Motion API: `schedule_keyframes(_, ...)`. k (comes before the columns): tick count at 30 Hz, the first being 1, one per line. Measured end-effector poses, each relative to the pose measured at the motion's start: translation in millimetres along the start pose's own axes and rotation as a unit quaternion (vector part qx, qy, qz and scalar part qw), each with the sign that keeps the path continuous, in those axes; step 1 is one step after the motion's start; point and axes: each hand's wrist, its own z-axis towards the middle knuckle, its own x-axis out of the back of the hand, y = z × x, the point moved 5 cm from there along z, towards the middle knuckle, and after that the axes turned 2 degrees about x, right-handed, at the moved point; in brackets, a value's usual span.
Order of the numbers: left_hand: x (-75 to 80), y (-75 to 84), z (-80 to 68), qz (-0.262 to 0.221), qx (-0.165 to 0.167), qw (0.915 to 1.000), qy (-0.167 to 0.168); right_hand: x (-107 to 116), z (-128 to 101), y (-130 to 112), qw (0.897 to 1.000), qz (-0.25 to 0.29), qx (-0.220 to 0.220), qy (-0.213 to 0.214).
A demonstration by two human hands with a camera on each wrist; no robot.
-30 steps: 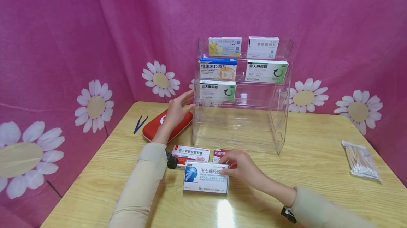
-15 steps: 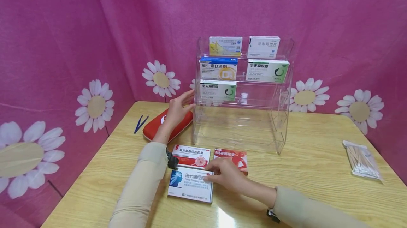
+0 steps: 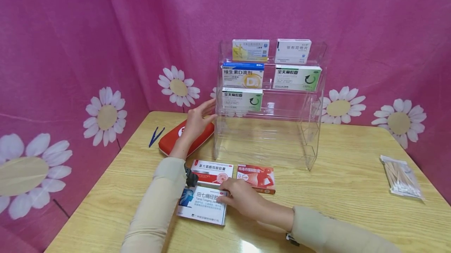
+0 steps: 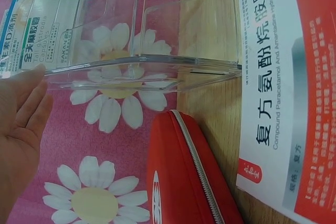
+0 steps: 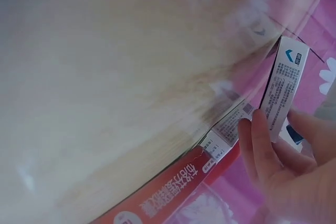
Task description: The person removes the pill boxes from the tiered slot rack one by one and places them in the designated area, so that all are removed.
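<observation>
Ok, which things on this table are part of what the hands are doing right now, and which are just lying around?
In hand:
- white and blue medicine box, held by the right hand
- clear acrylic shelf rack, touched by the left hand

Lying about:
- red zip pouch
- blue tweezers
- bag of cotton swabs

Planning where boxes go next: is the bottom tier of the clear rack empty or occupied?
Empty: the acrylic rack shows only bare shelf below the green-and-white box.
</observation>
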Motion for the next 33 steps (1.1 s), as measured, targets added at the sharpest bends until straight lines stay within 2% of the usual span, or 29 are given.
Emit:
schedule_keyframes(4,-0.6,-0.4,-0.6,-0.003,0.003,1.0000,-0.001,-3,1,-3,0.999,-0.044,0.014,-0.013)
schedule_keyframes(7,-1.4,-1.2,-0.6,-0.003,0.004,1.0000,-0.002,-2,-1,-7,0.996,-0.085,0.028,-0.004)
schedule_keyframes(10,-2.4,-1.7,-1.1,-0.005,0.007,1.0000,-0.004,2,-5,-13,0.991,-0.124,0.047,0.022)
schedule_keyframes(14,-2.7,-1.6,-1.6,-0.008,0.008,0.9999,-0.005,14,-9,-12,0.985,-0.140,0.070,0.074)
schedule_keyframes(20,-1.4,-1.7,-1.1,-0.009,0.004,1.0000,-0.002,50,-1,6,0.974,-0.123,0.095,0.168)
schedule_keyframes(27,-1.3,-2.1,-1.4,-0.005,0.001,1.0000,0.001,96,12,30,0.953,-0.117,0.113,0.255)
schedule_keyframes(33,-1.2,-1.0,-1.0,-0.009,-0.013,0.9999,0.005,137,26,50,0.937,-0.125,0.098,0.310)
